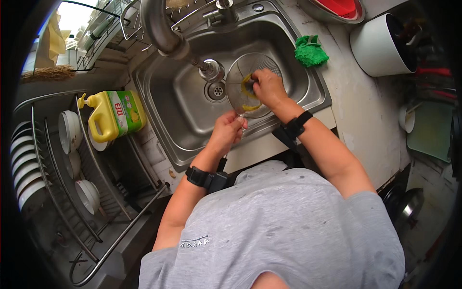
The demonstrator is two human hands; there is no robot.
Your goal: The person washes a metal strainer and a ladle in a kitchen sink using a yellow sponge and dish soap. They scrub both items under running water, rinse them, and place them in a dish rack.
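Observation:
A round wire strainer (237, 68) with fine concentric rings is held over the right half of the stainless-steel sink (177, 119). My left hand (228, 130) pinches the strainer's near edge. Inside the round, my right hand (269, 88) has its fingers closed on a small scrubber with a yellow edge (247, 88), pressed to the strainer. A second curved yellow part (251, 107) shows below the fingers; whether it belongs to the same piece I cannot tell. My fingers hide most of the scrubber.
A metal spout (180, 47) hangs over the sink, beside the drain (217, 91). Green scrubbing cloth (311, 51) lies on the right counter near a white bin (379, 47). On the left are a yellow detergent jug (115, 115) and a dish rack (86, 135) with bowls and plates.

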